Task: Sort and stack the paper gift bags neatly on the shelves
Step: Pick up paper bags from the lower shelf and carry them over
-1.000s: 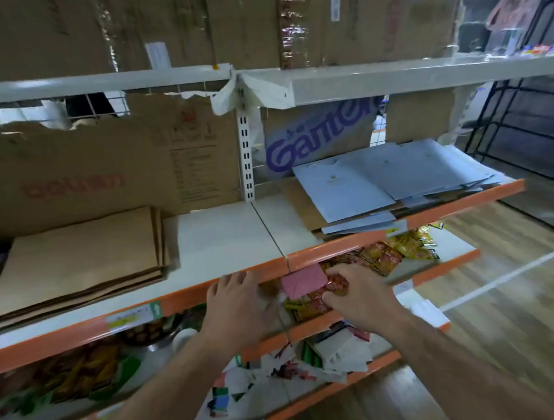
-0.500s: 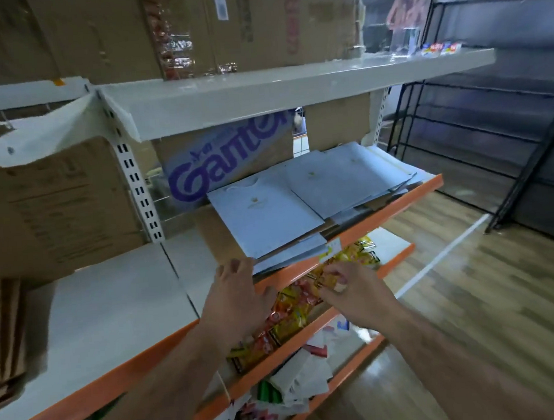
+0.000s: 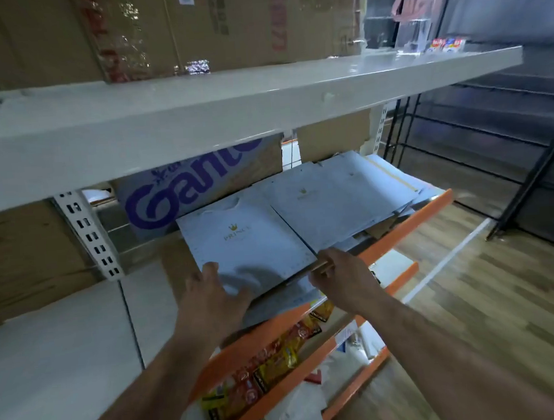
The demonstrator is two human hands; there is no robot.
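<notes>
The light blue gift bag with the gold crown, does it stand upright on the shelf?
No, the light blue gift bag lies flat on the orange-edged shelf, on top of other flat bags.
</notes>
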